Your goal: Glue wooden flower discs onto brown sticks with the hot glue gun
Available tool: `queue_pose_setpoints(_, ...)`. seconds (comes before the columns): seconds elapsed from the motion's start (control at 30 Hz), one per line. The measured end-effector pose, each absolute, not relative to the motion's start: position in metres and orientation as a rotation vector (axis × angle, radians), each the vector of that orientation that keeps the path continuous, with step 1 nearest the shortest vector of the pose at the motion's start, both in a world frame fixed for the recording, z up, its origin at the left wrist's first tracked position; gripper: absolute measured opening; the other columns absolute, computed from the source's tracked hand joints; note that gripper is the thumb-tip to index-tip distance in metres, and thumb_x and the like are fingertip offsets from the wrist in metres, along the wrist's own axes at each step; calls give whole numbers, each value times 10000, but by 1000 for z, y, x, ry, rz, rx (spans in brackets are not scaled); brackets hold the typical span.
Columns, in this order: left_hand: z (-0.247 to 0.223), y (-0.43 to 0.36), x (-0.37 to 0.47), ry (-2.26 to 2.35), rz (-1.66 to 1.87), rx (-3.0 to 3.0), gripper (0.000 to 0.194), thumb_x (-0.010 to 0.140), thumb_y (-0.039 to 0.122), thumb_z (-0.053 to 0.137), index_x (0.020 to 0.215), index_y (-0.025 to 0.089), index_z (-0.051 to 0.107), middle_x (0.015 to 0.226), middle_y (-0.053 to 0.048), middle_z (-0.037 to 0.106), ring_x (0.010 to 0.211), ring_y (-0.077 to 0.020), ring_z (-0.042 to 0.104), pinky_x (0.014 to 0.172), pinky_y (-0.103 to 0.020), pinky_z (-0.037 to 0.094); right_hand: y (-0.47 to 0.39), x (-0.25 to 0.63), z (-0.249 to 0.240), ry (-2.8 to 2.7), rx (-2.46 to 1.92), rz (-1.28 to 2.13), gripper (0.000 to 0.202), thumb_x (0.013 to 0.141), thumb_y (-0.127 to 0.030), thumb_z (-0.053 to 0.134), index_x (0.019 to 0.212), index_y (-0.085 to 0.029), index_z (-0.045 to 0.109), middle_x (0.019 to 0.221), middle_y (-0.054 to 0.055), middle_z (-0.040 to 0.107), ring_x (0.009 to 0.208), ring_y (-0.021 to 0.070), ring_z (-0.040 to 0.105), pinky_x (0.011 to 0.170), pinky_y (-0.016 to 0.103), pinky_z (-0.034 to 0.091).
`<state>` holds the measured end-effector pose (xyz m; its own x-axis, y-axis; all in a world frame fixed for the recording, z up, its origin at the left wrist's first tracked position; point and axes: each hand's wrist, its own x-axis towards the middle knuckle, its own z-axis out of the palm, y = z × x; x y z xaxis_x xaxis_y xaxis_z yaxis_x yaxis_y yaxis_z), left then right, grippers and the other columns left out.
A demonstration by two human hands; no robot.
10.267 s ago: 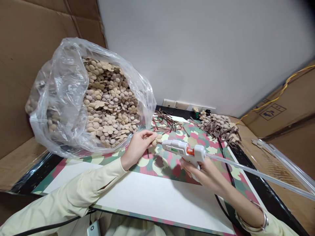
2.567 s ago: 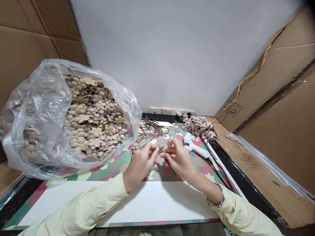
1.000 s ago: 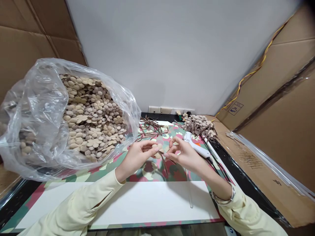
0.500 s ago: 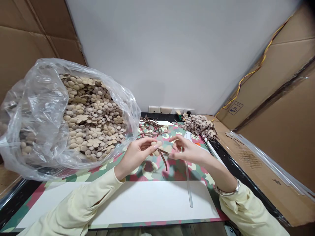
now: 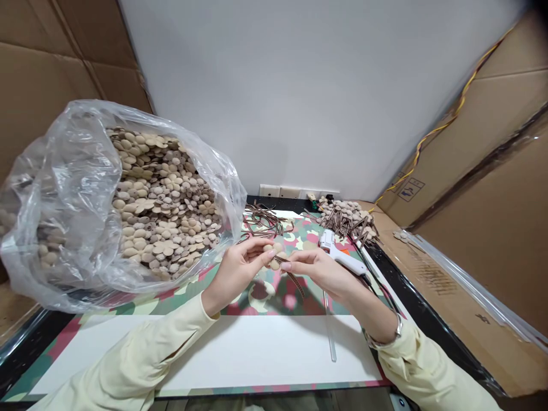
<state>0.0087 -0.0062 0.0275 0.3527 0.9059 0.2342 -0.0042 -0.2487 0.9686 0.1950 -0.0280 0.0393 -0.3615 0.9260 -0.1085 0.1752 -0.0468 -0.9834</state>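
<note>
Left hand (image 5: 234,273) pinching beige flower (image 5: 278,251), which sits at its fingertips, 2 o'clock of palm. Right hand (image 5: 326,275) at flower's 4 o'clock, fingertips closed on brown strip (image 5: 295,281). Glue gun (image 5: 342,255) lies just beyond right hand.

Our table (image 5: 77,348) has a blotchy green and pink cover (image 5: 342,294). On it we see a long white sheet (image 5: 257,348), brown strips (image 5: 266,220), a white glue gun (image 5: 349,261) and a big clear bag (image 5: 77,200).

Soft, fairly even light over your wall (image 5: 299,103), glare on your plastic bag (image 5: 81,165), faint shadows beneath your hands, dark upper-right corner, edges stretched.
</note>
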Motion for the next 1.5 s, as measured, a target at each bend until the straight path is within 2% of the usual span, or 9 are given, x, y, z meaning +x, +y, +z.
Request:
queue_pose_setpoints(0.2,25,-5,8,867,1068,1541,246,777,306,615,962,143,615,925,-59,687,794,-162,647,687,-226,499,-31,193,41,-1686,-1233,1321,321,743,-466,597,654,-158,623,594,-27,486,548,92,378,530,247,285)
queue_pose_setpoints(0.3,28,-7,9,878,1048,1557,255,778,321,610,960,143,615,896,-57,688,780,-168,651,682,-236,501,-27,199,41,-1830,-1288,1225,345,772,-486,561,684,-164,647,601,-17,492,557,102,392,524,247,283)
queue_pose_setpoints(0.47,33,-11,10,856,1062,1615,230,795,341,585,933,161,618,795,-34,686,720,-168,655,664,-246,501,-21,215,52,-2000,-1438,980,404,674,-515,659,919,-195,649,756,5,565,648,135,466,553,243,334)
queue_pose_setpoints(0.53,35,-11,10,853,1049,1625,228,799,345,582,931,163,617,785,-30,680,706,-162,652,642,-235,496,-22,216,56,-1938,-1450,912,428,699,-522,633,975,-195,616,793,5,568,651,132,473,563,244,344)
queue_pose_setpoints(0.7,33,-11,10,841,1010,1654,234,804,336,578,947,157,625,765,-23,661,705,-145,630,648,-222,491,-28,204,52,-1979,-1291,999,363,812,-505,508,786,-172,649,719,14,575,644,133,475,574,246,335)
queue_pose_setpoints(0.87,31,-11,9,825,997,1679,245,807,324,573,972,151,624,859,-50,662,797,-162,618,703,-237,496,-31,197,44,-1996,-1239,938,353,855,-461,464,740,-174,634,683,7,532,647,129,454,575,240,330)
queue_pose_setpoints(0.97,32,-10,9,808,960,1664,254,815,330,563,1002,165,610,820,-31,653,774,-153,622,697,-229,493,-32,197,45,-1986,-1214,905,354,869,-444,449,711,-173,613,671,2,494,641,126,440,579,238,328)
queue_pose_setpoints(1.27,31,-6,10,789,940,1538,241,762,310,614,938,147,602,818,-30,623,780,-168,624,745,-289,502,-29,198,47,-1994,-1224,1022,380,854,-489,449,702,-174,597,645,-8,468,604,116,404,556,235,310)
queue_pose_setpoints(1.5,36,-5,6,824,931,1525,244,769,315,617,946,147,616,807,-33,651,745,-157,634,693,-250,492,-27,205,42,-2006,-1268,996,350,854,-462,450,744,-178,622,666,-2,501,602,117,412,543,237,300)
